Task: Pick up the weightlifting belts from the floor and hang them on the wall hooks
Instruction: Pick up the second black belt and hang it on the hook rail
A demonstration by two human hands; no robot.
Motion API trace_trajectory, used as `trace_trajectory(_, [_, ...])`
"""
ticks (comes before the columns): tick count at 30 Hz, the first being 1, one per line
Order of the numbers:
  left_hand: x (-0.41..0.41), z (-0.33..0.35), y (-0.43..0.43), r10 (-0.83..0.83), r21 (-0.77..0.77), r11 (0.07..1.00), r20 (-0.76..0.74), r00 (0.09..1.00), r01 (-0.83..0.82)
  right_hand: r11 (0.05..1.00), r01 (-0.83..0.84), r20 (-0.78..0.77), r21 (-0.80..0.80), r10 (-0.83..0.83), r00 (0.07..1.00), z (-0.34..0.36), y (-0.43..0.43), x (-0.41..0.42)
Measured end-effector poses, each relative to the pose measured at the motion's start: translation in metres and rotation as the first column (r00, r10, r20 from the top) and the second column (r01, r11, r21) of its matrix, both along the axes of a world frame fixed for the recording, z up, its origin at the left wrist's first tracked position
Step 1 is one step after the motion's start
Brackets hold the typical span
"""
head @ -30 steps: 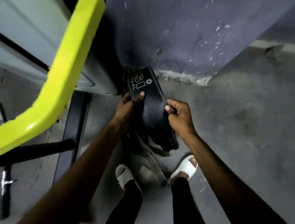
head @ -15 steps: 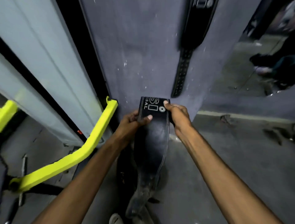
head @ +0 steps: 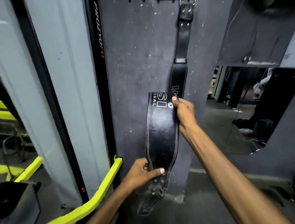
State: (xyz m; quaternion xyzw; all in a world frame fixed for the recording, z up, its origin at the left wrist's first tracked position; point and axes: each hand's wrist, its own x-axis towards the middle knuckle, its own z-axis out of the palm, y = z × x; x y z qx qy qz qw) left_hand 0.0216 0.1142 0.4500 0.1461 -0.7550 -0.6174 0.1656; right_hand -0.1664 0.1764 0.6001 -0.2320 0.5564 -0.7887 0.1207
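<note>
Slippage is my main worry, because the wide black leather weightlifting belt with white stitching (head: 161, 127) is off the floor and upright in the middle of the frame, held only at two spots. My right hand (head: 183, 110) pinches the printed upper end between thumb and curled fingers. My left hand (head: 142, 173) is clamped round the narrowing part lower down, thumb across the front. Below it the punched strap end dangles loose, and I judge it could swing and catch the yellow-green metal bar (head: 99, 196) at lower left. The row of small dark wall hooks (head: 142, 1) sits at the very top edge, well above my hands, so on that long reach the glossy leather could slide from the pinch. Another black leather belt (head: 182, 48) hangs at upper right, and a careless lift could knock it down.
</note>
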Motion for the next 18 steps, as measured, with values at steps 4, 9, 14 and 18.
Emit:
trace_trajectory(4, [0.000, 0.105, -0.017, -0.027, 0.036, 0.999, -0.175, 0.984, 0.034, 0.997, 0.020, -0.101, -0.074, -0.028, 0.995, 0.053, 0.013, 0.014])
trace_trajectory(9, [-0.022, 0.239, -0.029, 0.013, 0.162, 0.985, -0.392, 0.920, 0.055, 0.995, -0.002, -0.270, -0.098, -0.025, 0.963, 0.097, 0.024, 0.033])
trace_trajectory(14, [-0.041, 0.299, -0.021, -0.008, 0.144, 0.986, -0.446, 0.895, 0.080, 0.995, -0.012, -0.441, -0.103, -0.035, 0.897, 0.121, 0.057, 0.051])
trace_trajectory(18, [-0.047, 0.304, -0.009, -0.075, 0.070, 0.990, -0.471, 0.879, 0.122, 0.996, -0.089, -0.467, -0.010, 0.074, 0.881, 0.081, 0.095, 0.072])
